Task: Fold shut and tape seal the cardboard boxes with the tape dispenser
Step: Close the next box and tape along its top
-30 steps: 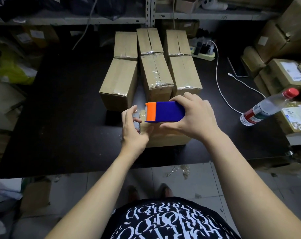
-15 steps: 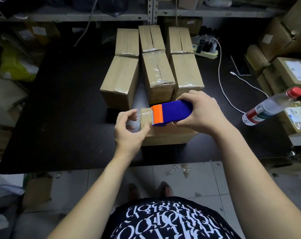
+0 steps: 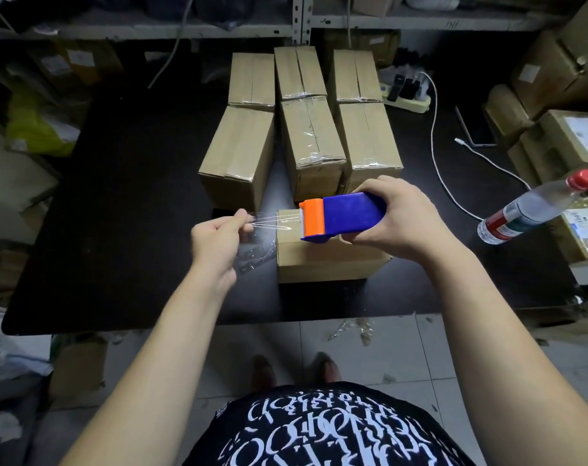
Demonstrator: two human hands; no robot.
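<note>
Head camera: mid-taping, with the right hand (image 3: pixel 397 213) gripping the blue-and-orange tape dispenser (image 3: pixel 343 218) just above the cardboard box (image 3: pixel 326 264) at the near bench (image 3: pixel 117 213) edge. Pinching the clear tape (image 3: pixel 272 224) end in the left hand (image 3: pixel 215 240), stretched taut past the box's left side. Probably calls next for pressing that end onto the box's left face, then drawing the dispenser rightward along the top. Cannot tell whether the flaps lie flat: hidden under dispenser and hand. Behind the box, six taped boxes (image 3: pixel 314 139).

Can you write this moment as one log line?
left hand: pinches tape | right hand: grips tape dispenser | tape: stretched between both | box: beneath tape dispenser
</note>
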